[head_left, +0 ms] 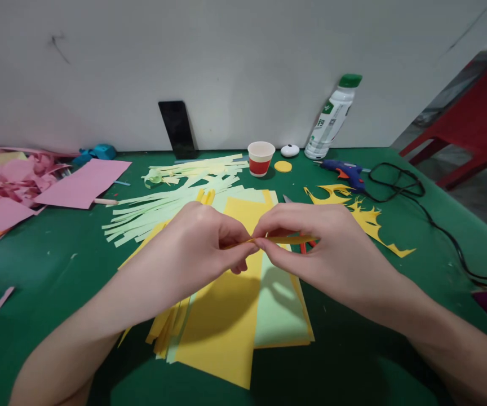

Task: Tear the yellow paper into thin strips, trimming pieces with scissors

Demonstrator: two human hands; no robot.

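A thin yellow strip [296,239] is up in the air over the papers, and both hands have it in a tight grip, with the finger and thumb tips of the left hand [203,237] and the right hand [323,231] pinched shut on it and almost touching. Under them, a big yellow paper [222,316] lies partly on a pale green paper [279,318] on the green table [74,259], with pale green strips [136,217] to the left and torn yellow scraps [366,217] to the right. Farther back are a black phone [178,128], a red and white cup [260,163], a blue glue gun [347,171] and a leaning bottle [330,124].
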